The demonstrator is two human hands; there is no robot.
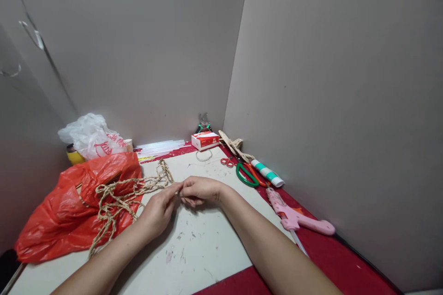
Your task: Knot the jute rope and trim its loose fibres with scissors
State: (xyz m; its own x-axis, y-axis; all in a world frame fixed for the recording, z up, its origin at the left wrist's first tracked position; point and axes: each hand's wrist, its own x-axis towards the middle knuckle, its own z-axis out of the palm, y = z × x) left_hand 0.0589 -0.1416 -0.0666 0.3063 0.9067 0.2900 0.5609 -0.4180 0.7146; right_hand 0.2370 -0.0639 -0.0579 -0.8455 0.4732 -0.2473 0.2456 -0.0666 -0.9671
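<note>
My left hand (158, 210) and my right hand (200, 190) meet above the pale board (204, 249), fingertips touching. Both are closed in a pinch around something small between them, mostly hidden by the fingers. A braided straw-coloured cord (119, 196) lies in loose tangles just left of my left hand, partly over a red plastic bag (65, 212). Whether the cord runs into my fingers cannot be made out.
A pink glue gun (294, 215), green-handled scissors (246, 176), small red scissors (227, 162) and a green-striped roll (267, 173) lie along the right. Behind are a red-white box (205, 141), clear sticks (161, 148) and a white plastic bag (93, 136). Grey partitions (155, 55) enclose the table.
</note>
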